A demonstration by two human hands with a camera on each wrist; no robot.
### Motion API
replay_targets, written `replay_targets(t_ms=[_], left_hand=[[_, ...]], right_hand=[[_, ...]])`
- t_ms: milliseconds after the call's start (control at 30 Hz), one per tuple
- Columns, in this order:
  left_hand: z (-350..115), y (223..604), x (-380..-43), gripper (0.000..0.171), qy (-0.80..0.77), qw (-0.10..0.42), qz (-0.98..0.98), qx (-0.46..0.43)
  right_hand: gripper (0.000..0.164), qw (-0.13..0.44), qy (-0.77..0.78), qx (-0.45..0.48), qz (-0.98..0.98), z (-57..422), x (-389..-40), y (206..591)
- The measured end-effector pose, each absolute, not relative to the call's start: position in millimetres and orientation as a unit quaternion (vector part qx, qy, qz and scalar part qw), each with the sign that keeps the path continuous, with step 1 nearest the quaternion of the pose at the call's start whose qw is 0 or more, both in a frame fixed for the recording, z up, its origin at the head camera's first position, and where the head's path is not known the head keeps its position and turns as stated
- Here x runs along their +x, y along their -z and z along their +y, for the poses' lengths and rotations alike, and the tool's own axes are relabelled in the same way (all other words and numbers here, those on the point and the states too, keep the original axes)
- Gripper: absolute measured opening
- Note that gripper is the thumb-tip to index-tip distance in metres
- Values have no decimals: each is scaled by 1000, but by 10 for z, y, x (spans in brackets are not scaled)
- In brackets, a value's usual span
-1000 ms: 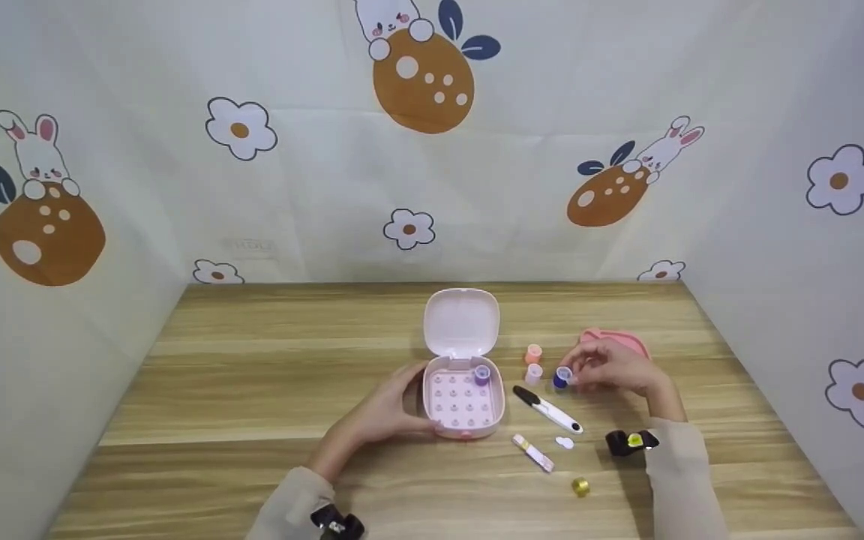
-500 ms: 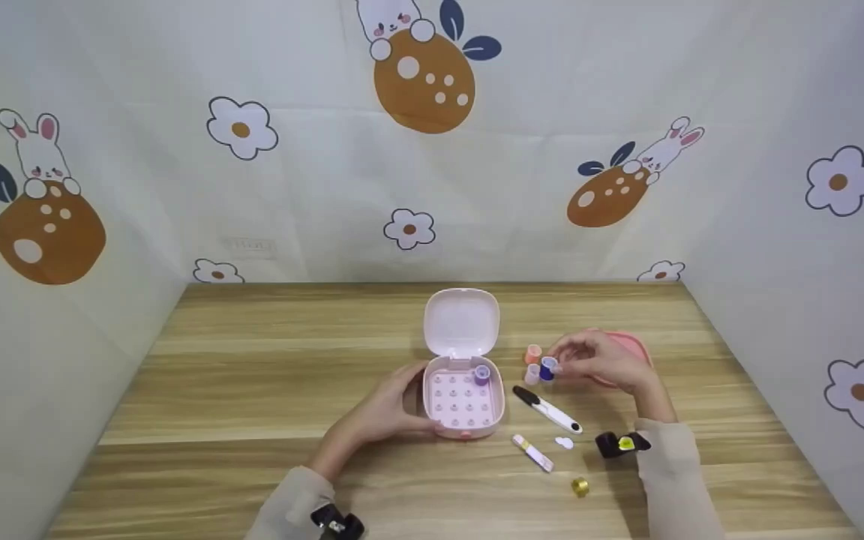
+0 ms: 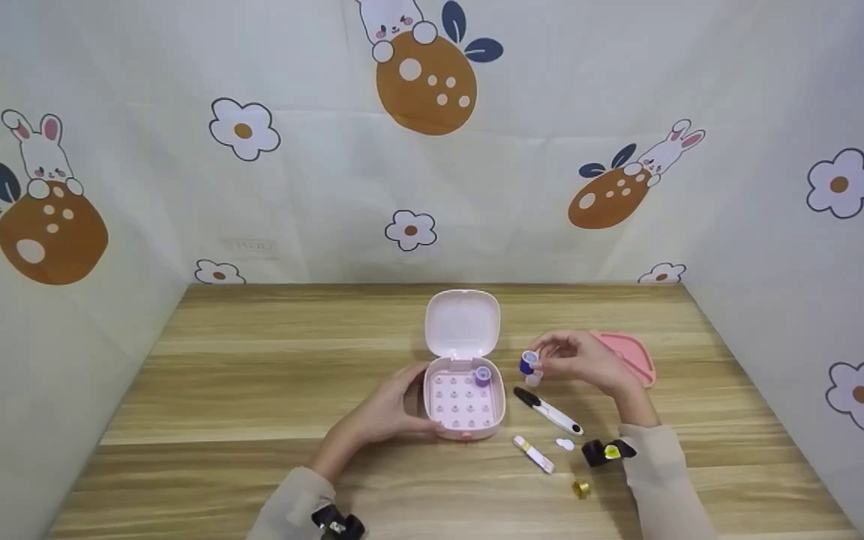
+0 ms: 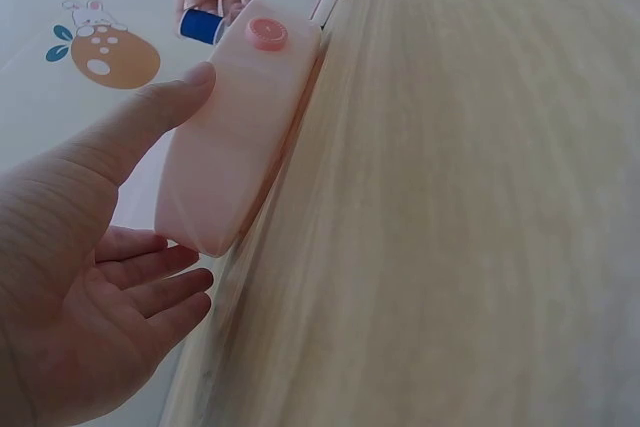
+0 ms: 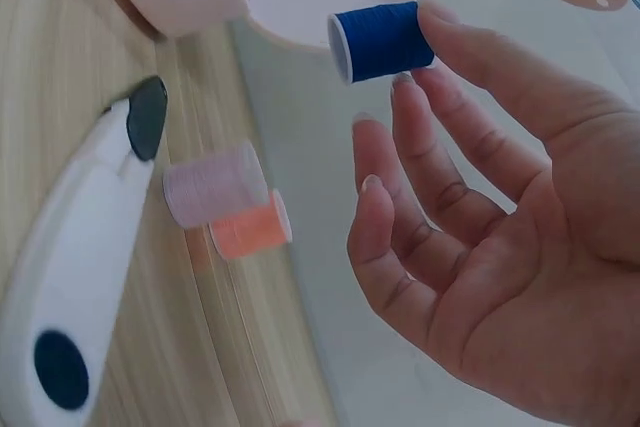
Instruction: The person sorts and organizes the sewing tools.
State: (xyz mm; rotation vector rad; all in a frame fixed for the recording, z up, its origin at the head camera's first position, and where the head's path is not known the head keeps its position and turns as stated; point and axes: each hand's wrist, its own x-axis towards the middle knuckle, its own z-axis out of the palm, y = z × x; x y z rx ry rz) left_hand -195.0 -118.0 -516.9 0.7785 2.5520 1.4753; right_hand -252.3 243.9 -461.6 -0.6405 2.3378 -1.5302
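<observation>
My right hand (image 3: pixel 582 361) pinches a spool of blue thread (image 5: pixel 385 42) between thumb and fingertips, raised above the table. Below it stand a pale pink spool (image 5: pixel 215 185) and an orange spool (image 5: pixel 250 227); in the head view the orange one is hidden. My left hand (image 3: pixel 385 409) grips the left side of an open pink box (image 3: pixel 469 433), thumb (image 4: pixel 170 97) on the front wall and fingers at the side. Rows of small pegs cover the box floor, and a purple spool (image 3: pixel 483 377) sits at its back right corner.
The box's lid (image 3: pixel 462 324) leans back from its hinge. Right of the box lie a white tool with a black tip (image 3: pixel 548 411), a small striped strip (image 3: pixel 533 454), a white cloud-shaped piece (image 3: pixel 565 444), a gold piece (image 3: pixel 581 489) and a pink tray-like piece (image 3: pixel 633 358).
My right hand has moved left with the blue spool and lifted it, from beside the other spools to above them. My left hand and the box have stayed in place.
</observation>
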Motion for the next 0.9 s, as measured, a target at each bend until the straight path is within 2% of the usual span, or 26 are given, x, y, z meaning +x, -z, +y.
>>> replay_targets(t_ms=[300, 667, 900], left_hand=[[-1186, 5176, -1956, 97, -472, 43, 843, 255], [-1176, 5199, -1974, 95, -483, 39, 833, 267], [-1182, 5193, -1969, 96, -478, 46, 837, 261]], right_hand=[[34, 100, 538, -192, 814, 2244, -2475, 4603], [38, 92, 570, -150, 802, 2027, -2424, 4647], [34, 78, 573, -146, 803, 1905, -2388, 4647]])
